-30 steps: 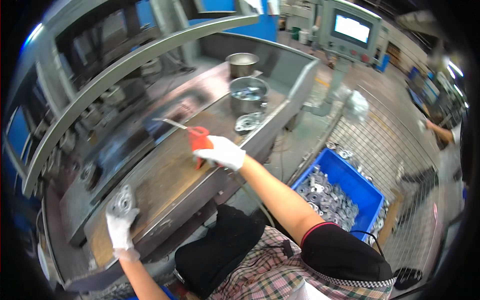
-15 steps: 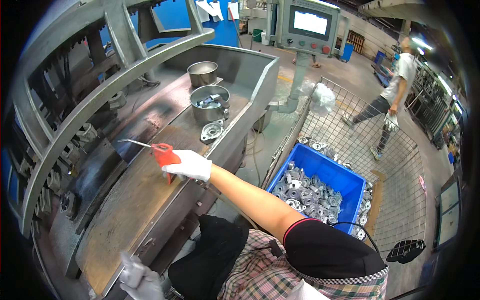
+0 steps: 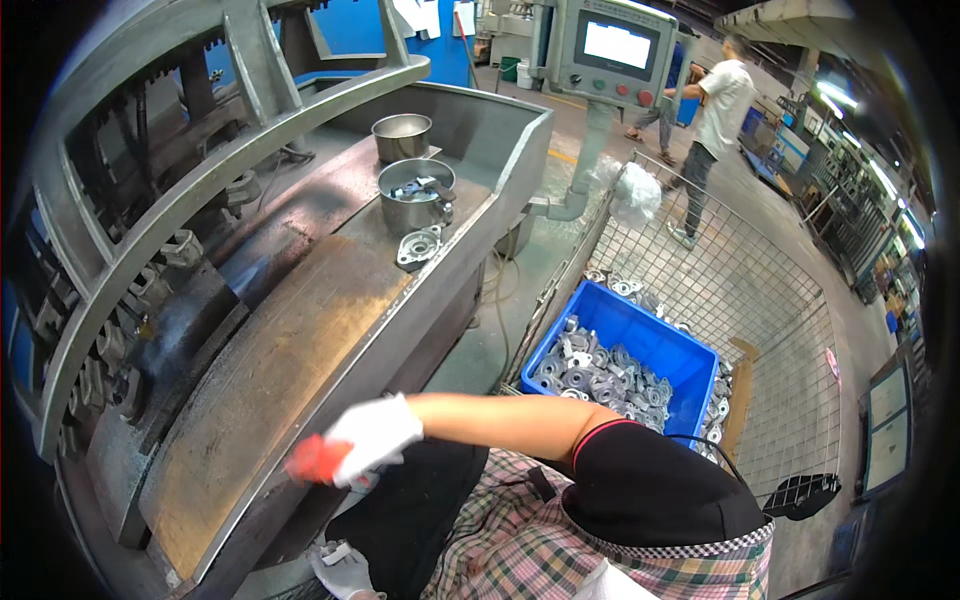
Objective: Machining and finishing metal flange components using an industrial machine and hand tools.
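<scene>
My right hand (image 3: 380,440), in a white glove, is closed around a red air blow gun (image 3: 316,460), blurred by motion, over the near edge of the machine's bench. Lower down, close to my lap, my gloved left hand (image 3: 345,575) is closed on a small grey metal part (image 3: 338,551), which its fingers partly hide. A flat grey metal casting (image 3: 419,246) with holes lies at the far end of the worn bench (image 3: 290,310). Beside it stands a steel pot (image 3: 416,210) with small metal pieces in it, and behind that another steel pot (image 3: 402,138).
A curved metal frame (image 3: 190,215) of the machine arches over the left side. To my right, a blue bin (image 3: 650,345) full of grey castings sits in a wire cage (image 3: 770,290). A control panel (image 3: 615,55) stands beyond the bench. A person (image 3: 715,120) walks behind the cage.
My right hand has drawn the air blow gun back toward me, off the bench's middle. My left hand has moved right, toward my lap. The person in the background has walked farther away.
</scene>
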`<state>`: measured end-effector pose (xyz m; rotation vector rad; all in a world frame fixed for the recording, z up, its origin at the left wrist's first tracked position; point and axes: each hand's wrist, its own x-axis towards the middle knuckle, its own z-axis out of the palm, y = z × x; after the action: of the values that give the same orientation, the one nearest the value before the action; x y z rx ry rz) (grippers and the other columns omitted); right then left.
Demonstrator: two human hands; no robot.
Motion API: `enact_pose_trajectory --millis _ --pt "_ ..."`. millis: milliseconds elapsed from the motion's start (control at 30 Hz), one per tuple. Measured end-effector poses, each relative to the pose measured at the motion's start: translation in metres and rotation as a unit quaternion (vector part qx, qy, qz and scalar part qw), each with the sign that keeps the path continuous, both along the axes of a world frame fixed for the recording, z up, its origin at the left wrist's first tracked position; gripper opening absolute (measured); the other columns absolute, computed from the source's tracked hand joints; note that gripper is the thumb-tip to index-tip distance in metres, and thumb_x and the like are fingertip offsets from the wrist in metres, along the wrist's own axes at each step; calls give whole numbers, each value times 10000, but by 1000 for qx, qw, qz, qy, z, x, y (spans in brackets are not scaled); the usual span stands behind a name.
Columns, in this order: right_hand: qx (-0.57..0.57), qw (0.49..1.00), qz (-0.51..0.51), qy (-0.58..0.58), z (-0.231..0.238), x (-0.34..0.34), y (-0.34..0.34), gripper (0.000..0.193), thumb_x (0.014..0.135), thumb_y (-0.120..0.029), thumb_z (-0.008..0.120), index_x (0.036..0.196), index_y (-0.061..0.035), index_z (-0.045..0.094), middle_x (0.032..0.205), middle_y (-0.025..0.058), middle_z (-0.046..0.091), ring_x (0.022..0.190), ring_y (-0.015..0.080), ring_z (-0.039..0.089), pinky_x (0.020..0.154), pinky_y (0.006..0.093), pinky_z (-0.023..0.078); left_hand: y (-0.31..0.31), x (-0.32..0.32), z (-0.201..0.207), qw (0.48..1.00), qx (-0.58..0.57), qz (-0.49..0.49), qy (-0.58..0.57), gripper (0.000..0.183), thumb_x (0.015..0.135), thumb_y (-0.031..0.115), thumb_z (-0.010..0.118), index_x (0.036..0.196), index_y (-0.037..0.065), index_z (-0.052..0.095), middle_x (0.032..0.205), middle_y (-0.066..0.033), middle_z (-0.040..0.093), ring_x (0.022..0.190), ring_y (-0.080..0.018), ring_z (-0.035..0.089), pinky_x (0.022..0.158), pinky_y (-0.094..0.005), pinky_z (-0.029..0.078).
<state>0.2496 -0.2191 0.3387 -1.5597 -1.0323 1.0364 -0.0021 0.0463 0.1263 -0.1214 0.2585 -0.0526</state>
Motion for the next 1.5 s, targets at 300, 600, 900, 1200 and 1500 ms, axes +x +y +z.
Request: enact_pose_trajectory --millis 300,600,900,1200,1500 --pt "-274 943 24 -184 -140 -45 81 216 790 -248 677 902 -69 726 703 94 705 634 245 706 586 394 552 36 17 -61 971 194 49 132 284 945 340 565 954 69 651 951 -68 693 976 -238 620 928 -496 475" --pt "-250 945 112 -178 -140 -49 92 223 768 -279 681 708 -75 747 661 53 727 634 212 716 655 363 574 53 19 -113 974 209 50 78 280 948 363 581 937 85 554 879 -48 599 880 -194 558 928 -408 429" --pt "-298 947 118 -26 -147 -57 63 261 815 -353 705 830 -94 674 598 26 619 515 175 577 508 353 479 15 27 -91 921 280 152 225 301 934 384 565 1033 110 643 975 -89 657 908 -266 597 823 -425 468" --pt "-385 906 106 -142 -131 -54 80 303 869 -340 645 995 -64 635 726 95 672 603 225 652 571 386 513 2 19 -95 930 226 229 178 176 895 299 645 868 126 619 851 -55 633 944 -259 632 911 -449 464" --pt "-393 894 118 -181 -145 -59 93 329 872 -345 635 1026 -54 649 794 121 697 672 270 681 639 400 534 0 15 -98 930 183 247 201 131 850 258 717 923 175 647 921 -30 669 985 -261 639 922 -497 451"
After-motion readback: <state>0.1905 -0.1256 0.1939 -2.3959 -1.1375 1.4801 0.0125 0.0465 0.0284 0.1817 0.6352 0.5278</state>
